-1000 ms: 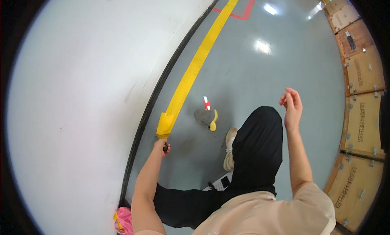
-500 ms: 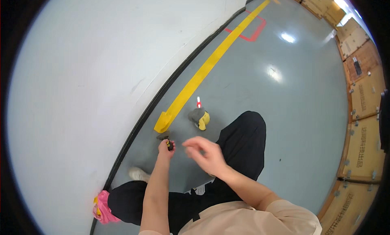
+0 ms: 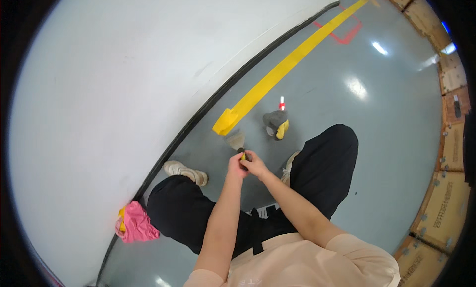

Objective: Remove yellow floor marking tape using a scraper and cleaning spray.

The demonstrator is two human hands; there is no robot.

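Observation:
My left hand [image 3: 237, 166] is closed round the black and yellow handle of a scraper [image 3: 236, 140]. My right hand [image 3: 255, 164] has its fingers closed on the same handle. The scraper's wide, flat blade points away from me, a little above the floor and close to the loose near end of a yellow floor tape [image 3: 226, 120]. That end is lifted and folded up. A crumpled grey and yellow bundle [image 3: 275, 122] lies on the floor to the right of the blade. Just beyond it is a red and white marker [image 3: 282, 103].
A white wall [image 3: 134, 88] with a black skirting [image 3: 208, 106] runs along my left. Pink cloth [image 3: 137, 222] with something yellow lies by the wall. Red tape lines [image 3: 350, 35] mark the floor farther off. Wooden crates [image 3: 443, 207] line the right side. My knees are bent on both sides.
My right hand has come across to the scraper and closed on its handle beside the left. The scraper's blade shows more plainly now. The whole view has shifted.

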